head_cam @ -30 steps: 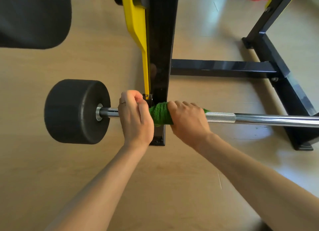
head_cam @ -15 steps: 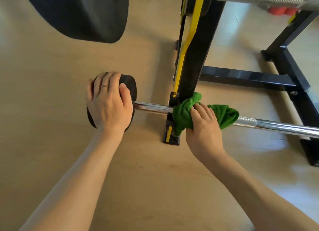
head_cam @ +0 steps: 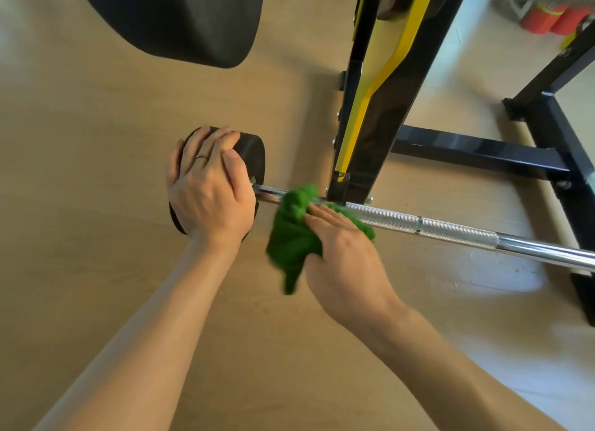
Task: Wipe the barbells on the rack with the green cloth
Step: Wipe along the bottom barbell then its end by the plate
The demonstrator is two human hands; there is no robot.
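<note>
The green cloth (head_cam: 294,234) lies draped over the lower barbell's chrome shaft (head_cam: 450,231), just left of the point where the shaft meets the rack upright (head_cam: 380,115). One fold covers the shaft; the remainder hangs down toward the person, its lower tip blurred. The shaft runs from the black end weight (head_cam: 251,155) at left, past the foot of the upright, and out of frame at lower right. A short bare length of shaft shows between the weight and the cloth. To the right of the cloth the shaft is knurled, then smooth, and uncovered along its whole visible length.

The right hand (head_cam: 341,256) rests on top of the cloth with its fingers (head_cam: 325,216) extended and laid flat, pressing the fabric onto the shaft. The thumb is tucked against the hanging part of the cloth; whether it pinches the fabric cannot be told.

The left hand (head_cam: 206,185) is spread over the near face of the end weight, fingers curved around its upper rim, thumb along the right edge. A ring (head_cam: 202,156) is on one finger.

A yellow bar (head_cam: 370,102) runs down the upright. The black base frame (head_cam: 476,153) extends to the right on the wooden floor (head_cam: 96,140). A second, larger black weight (head_cam: 180,15) fills the top of the view. Red objects (head_cam: 553,18) sit at upper right.
</note>
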